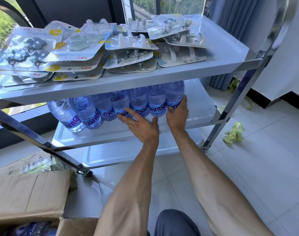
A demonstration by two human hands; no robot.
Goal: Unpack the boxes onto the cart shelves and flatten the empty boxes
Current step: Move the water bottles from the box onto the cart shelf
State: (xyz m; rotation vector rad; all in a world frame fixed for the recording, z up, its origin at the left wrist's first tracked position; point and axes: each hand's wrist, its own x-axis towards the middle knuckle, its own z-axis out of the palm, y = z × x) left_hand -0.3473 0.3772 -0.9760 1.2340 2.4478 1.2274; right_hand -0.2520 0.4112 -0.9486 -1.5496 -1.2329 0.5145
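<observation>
You're roughly midway: top shelf [222,53] is full of packs [87,46], and bottles [121,106] line the middle shelf [200,106]. Your left hand [142,126] lies flat against them, right hand [177,113] cups the end bottle. The box [34,193] has bottles left and isn't flattened.

Both forearms are bare from the bottom edge of the frame to the wrists, with no sleeves, watch or rings in sight on the left hand [142,126] or the right hand [177,114]. Below them, a knee [176,222] shows dark grey-blue fabric, probably trousers.
</observation>
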